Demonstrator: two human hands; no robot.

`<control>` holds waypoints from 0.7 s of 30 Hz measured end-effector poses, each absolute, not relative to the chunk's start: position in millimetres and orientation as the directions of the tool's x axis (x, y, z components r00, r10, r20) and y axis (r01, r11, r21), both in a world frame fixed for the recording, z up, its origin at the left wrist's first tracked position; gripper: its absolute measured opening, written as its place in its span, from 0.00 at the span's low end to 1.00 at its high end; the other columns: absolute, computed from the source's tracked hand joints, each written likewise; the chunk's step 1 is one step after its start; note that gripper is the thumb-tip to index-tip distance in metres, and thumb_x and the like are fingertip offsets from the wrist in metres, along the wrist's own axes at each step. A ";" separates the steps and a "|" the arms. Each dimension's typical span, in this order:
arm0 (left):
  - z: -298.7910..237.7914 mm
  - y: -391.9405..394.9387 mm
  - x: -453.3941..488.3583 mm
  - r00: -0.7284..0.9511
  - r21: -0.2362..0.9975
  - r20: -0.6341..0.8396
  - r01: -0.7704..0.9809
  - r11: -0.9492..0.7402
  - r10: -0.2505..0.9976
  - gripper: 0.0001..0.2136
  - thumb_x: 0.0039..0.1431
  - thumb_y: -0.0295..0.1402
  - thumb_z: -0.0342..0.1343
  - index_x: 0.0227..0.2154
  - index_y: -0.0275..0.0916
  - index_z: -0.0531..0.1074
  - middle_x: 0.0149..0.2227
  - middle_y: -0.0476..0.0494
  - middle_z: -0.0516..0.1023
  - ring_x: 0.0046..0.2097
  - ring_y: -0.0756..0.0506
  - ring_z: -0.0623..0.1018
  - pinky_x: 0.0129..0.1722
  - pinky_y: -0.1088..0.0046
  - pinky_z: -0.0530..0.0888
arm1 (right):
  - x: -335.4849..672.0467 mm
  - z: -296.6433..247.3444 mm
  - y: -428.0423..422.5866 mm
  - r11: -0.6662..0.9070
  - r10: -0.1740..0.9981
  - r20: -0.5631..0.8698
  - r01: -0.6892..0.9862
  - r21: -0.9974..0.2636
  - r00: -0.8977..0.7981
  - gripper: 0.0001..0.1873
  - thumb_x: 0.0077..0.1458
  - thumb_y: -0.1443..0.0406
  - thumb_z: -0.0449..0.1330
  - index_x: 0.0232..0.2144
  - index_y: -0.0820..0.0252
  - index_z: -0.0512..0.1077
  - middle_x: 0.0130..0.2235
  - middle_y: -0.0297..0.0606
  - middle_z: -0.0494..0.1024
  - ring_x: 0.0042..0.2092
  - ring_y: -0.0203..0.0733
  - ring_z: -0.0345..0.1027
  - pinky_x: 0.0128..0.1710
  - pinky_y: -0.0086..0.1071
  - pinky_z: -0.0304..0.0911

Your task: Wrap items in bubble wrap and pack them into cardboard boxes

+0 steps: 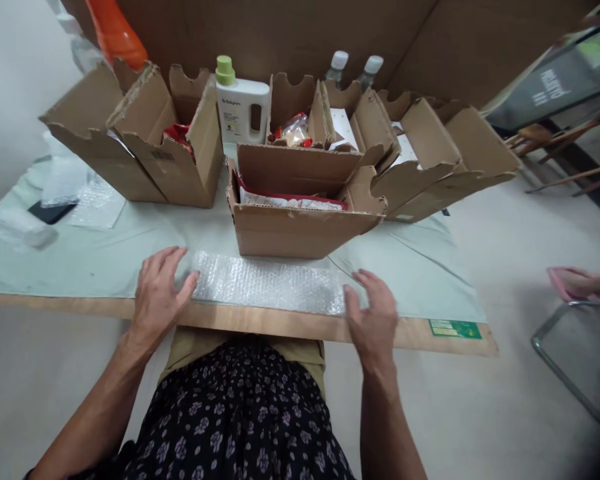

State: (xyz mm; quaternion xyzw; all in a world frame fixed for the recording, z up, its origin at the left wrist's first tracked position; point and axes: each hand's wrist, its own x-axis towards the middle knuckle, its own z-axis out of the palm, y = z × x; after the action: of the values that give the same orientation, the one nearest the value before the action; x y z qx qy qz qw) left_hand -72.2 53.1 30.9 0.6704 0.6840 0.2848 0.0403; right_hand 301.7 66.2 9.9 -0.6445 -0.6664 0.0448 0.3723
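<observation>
A sheet of bubble wrap [270, 283] lies flat near the front edge of the table [80, 267]. My left hand [157, 293] rests palm down at its left end, fingers spread, thumb touching the wrap. At the right end lies my right hand [373, 317], also flat and open, thumb on the wrap's edge. Neither hand holds anything. Just behind the wrap stands an open cardboard box [300, 230] with red and white packets inside.
More open cardboard boxes [155, 153] [440, 167] stand behind, with a white detergent bottle [243, 107] and two water bottles [353, 70]. A dark phone [53, 212] and plastic wrap lie at far left. A chair frame [565, 360] and another person's foot [580, 283] are at right.
</observation>
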 end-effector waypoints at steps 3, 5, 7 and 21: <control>24.9 50.4 -55.3 0.077 0.406 0.306 0.891 -0.203 0.949 0.17 0.67 0.40 0.52 0.55 0.44 0.75 0.59 0.34 0.75 0.60 0.30 0.72 0.60 0.48 0.68 | 235.4 19.0 61.8 0.406 0.902 0.356 0.760 -0.507 -0.244 0.15 0.68 0.63 0.55 0.53 0.54 0.76 0.59 0.45 0.78 0.59 0.52 0.71 0.59 0.54 0.66; 15.5 52.5 -48.5 0.146 0.364 0.218 0.905 -0.220 0.965 0.15 0.66 0.38 0.53 0.52 0.44 0.77 0.57 0.33 0.76 0.57 0.29 0.73 0.56 0.47 0.69 | 193.6 19.4 65.2 0.526 0.850 0.255 0.711 -0.468 -0.461 0.16 0.68 0.66 0.56 0.55 0.55 0.76 0.64 0.46 0.73 0.63 0.53 0.67 0.59 0.52 0.66; 6.8 55.6 -49.1 0.158 0.331 0.130 0.924 -0.193 0.979 0.15 0.64 0.37 0.56 0.51 0.45 0.78 0.55 0.33 0.77 0.54 0.29 0.74 0.53 0.47 0.70 | 174.4 13.9 68.8 0.584 0.803 0.186 0.684 -0.437 -0.567 0.16 0.67 0.66 0.58 0.56 0.58 0.75 0.66 0.47 0.71 0.66 0.54 0.63 0.61 0.51 0.64; 1.5 55.4 -67.7 0.032 0.459 0.249 0.876 -0.147 0.968 0.16 0.63 0.42 0.57 0.50 0.45 0.79 0.56 0.36 0.77 0.55 0.32 0.75 0.57 0.51 0.70 | 351.8 -10.4 38.3 0.075 0.913 0.400 0.933 -0.352 0.077 0.21 0.69 0.54 0.52 0.48 0.58 0.78 0.55 0.49 0.81 0.57 0.56 0.72 0.57 0.50 0.62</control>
State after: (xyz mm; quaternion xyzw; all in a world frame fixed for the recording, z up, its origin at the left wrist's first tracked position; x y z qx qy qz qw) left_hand -67.7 55.4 1.5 0.7128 0.6467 0.2562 0.0896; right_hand 351.8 38.3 -10.4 -0.6797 -0.6790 -0.0178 0.2768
